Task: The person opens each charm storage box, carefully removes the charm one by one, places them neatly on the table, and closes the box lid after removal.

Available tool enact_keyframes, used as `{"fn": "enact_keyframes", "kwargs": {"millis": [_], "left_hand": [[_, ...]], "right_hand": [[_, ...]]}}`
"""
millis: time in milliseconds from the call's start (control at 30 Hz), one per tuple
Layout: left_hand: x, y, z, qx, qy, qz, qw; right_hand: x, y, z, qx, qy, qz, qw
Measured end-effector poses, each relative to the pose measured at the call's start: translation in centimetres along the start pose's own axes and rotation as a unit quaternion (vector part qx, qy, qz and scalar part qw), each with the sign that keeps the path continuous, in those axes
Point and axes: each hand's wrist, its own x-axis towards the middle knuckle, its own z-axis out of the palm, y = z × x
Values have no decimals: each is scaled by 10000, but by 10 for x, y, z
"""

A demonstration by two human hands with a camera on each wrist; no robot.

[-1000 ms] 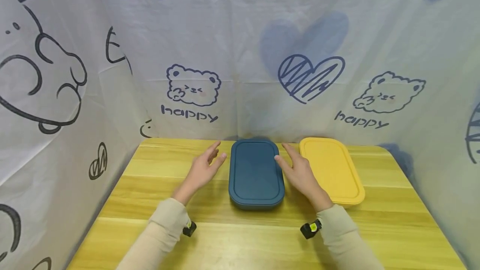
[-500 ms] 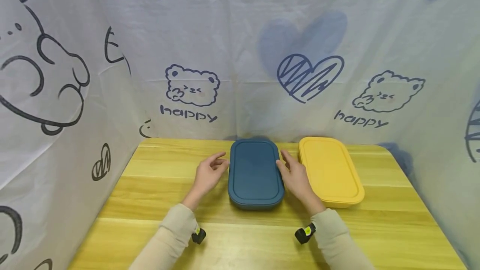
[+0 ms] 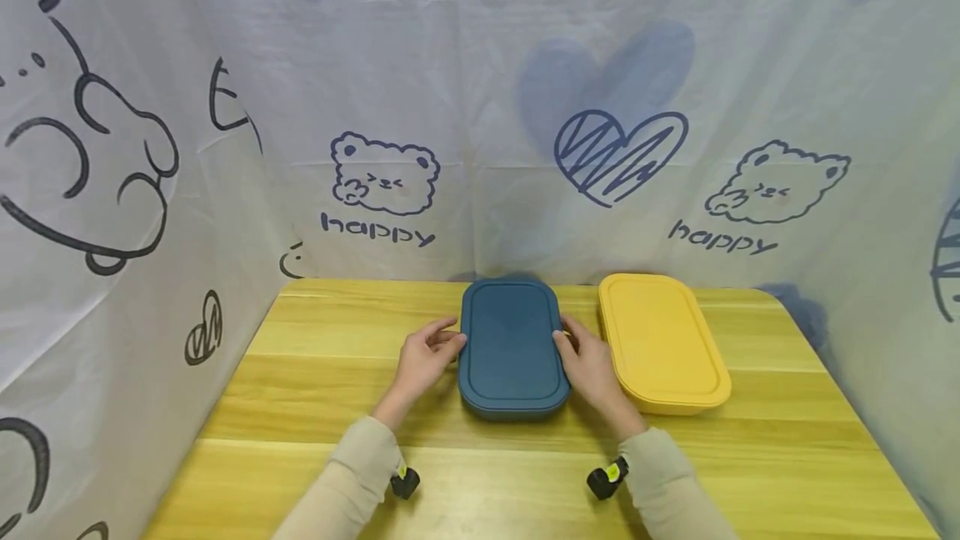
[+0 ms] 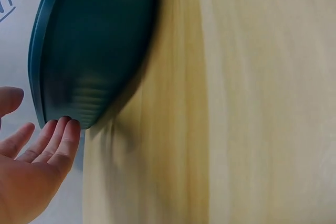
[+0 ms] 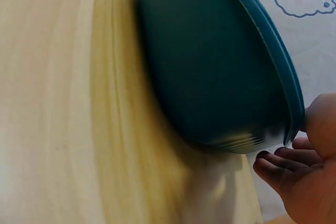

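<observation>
A dark blue lidded food container (image 3: 513,344) sits on the wooden table between both hands. Its lid is on. My left hand (image 3: 423,361) is at its left side; in the left wrist view several fingertips (image 4: 65,124) meet the container's side wall (image 4: 100,51), while the thumb (image 4: 9,100) stands off the lid rim. At the right side is my right hand (image 3: 592,365), its thumb at the lid edge. From the right wrist, the fingers (image 5: 281,166) appear just below the rim, next to the wall (image 5: 210,66); whether they touch it I cannot tell.
A yellow lidded container (image 3: 663,340) stands right of the blue one, close to my right hand. Behind the wooden table (image 3: 480,473) hangs a white printed cloth (image 3: 495,215), which also lines both sides.
Both hands have moved in toward the blue container's sides and slightly nearer to me, their fingers bending a little. Both containers have stayed in place.
</observation>
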Motion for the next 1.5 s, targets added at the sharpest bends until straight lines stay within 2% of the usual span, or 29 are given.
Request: {"fn": "enact_keyframes", "kwargs": {"millis": [333,633,867,1100,1333,1500], "left_hand": [[0,-5,2,-201,-54,-31,9998],[-2,-10,5,-74,-16,-85,9999],[-4,-11,6,13,39,124,9999],[-7,-7,6,-140,1,-69,9999],[-8,-6,8,-86,-8,-104,9999],[-7,-4,9,4,-18,-11,10000]], "right_hand": [[-1,4,0,124,-217,366,9990],[-4,6,1,133,-360,566,9977],[-4,6,1,178,-378,566,9975],[-6,5,0,126,-353,522,9979],[-7,6,0,130,-366,568,9976],[-5,7,-3,75,-356,523,9980]]}}
